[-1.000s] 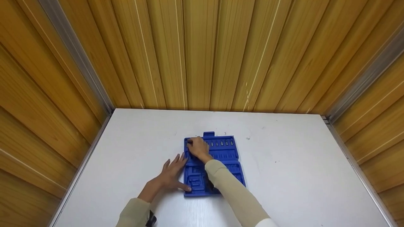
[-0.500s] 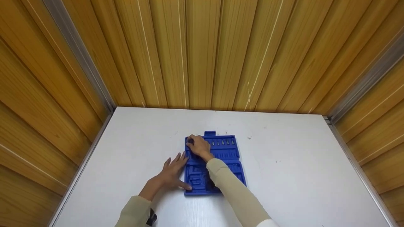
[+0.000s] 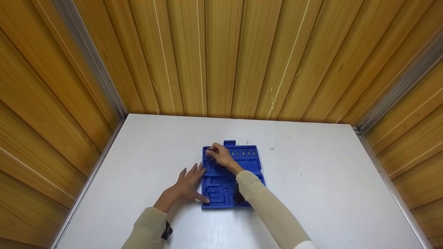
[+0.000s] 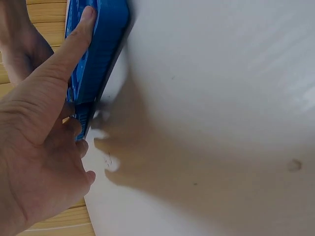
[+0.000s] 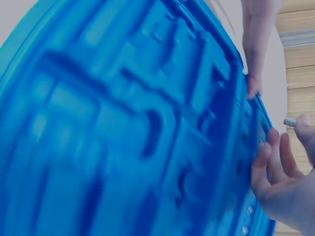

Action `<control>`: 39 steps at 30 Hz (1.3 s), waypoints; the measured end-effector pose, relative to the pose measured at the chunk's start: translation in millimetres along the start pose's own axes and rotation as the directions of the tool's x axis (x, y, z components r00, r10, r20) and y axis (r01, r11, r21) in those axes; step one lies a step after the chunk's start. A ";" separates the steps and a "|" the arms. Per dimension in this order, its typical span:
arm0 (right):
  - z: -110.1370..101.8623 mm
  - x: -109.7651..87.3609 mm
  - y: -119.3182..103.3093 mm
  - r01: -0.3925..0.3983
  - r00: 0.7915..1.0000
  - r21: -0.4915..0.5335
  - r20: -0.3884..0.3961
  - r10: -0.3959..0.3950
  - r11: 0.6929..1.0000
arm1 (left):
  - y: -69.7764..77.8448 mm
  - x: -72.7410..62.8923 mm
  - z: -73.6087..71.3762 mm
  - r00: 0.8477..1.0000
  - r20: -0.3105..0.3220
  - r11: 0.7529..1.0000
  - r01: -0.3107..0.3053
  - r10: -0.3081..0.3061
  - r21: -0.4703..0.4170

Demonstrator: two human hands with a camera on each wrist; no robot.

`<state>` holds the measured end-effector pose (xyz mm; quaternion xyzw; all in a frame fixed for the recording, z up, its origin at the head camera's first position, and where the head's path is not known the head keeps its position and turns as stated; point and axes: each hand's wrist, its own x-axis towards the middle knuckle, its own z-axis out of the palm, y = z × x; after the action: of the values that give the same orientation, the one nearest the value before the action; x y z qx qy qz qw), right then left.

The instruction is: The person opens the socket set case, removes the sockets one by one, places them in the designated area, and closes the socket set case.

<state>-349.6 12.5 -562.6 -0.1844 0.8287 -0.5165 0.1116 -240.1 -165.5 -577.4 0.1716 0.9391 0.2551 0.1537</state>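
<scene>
A blue plastic tool case [image 3: 216, 204] lies unfolded on the white table, with moulded slots in both halves. Small metal bits [image 3: 243, 153] stand in a row along its far half. My right hand [image 3: 222, 156] is above the far left corner of the case. Between its thumb and index finger it pinches a small silver bit [image 5: 290, 121], whose exact shape is hard to make out. My left hand [image 3: 188, 185] rests along the left side with spread fingers. Its thumb [image 4: 78, 42] lies on the case rim in the left wrist view.
The white table [image 3: 318, 193] extends around the case, bearing a few small marks. Wood-patterned panels [image 3: 221, 62] rise behind it and at both sides. The near right part of the case is hidden beneath my right forearm [image 3: 270, 211].
My right hand has drawn back slightly from the corner slots, its forearm shifting right and uncovering more of the near half. The left hand holds the same pose on the case.
</scene>
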 end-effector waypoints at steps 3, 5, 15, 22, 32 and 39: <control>-23.7 -5.8 -4.1 -0.069 0.994 0.023 0.090 0.066 0.997 | 0.1 0.3 -1.3 1.000 -0.003 1.000 0.003 -0.003 0.003; -43.1 -9.7 -4.1 -0.101 0.988 0.015 0.121 0.099 0.995 | 1.0 -0.2 -1.8 1.000 -0.002 1.000 0.007 -0.007 -0.001; -130.7 -38.7 28.2 -0.221 0.974 -0.041 -0.068 0.217 0.975 | 4.5 1.7 -0.1 1.000 0.012 1.000 0.018 -0.018 0.017; -162.7 -60.5 50.5 -0.290 0.953 -0.046 -0.109 0.284 0.956 | 3.1 0.9 0.5 1.000 0.020 1.000 0.023 -0.023 0.019; -180.6 -77.7 67.3 -0.324 0.934 -0.068 -0.181 0.308 0.944 | 4.4 0.9 -4.2 1.000 -0.006 1.000 0.004 -0.004 0.009; -180.5 -89.6 80.9 -0.356 0.930 -0.071 -0.124 0.346 0.932 | 3.5 -2.4 0.5 1.000 0.004 1.000 0.009 -0.009 -0.010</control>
<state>-351.5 229.5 -556.0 -0.0097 0.8762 -0.4586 0.1482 -236.9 -163.5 -575.5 0.1669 0.9383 0.2586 0.1574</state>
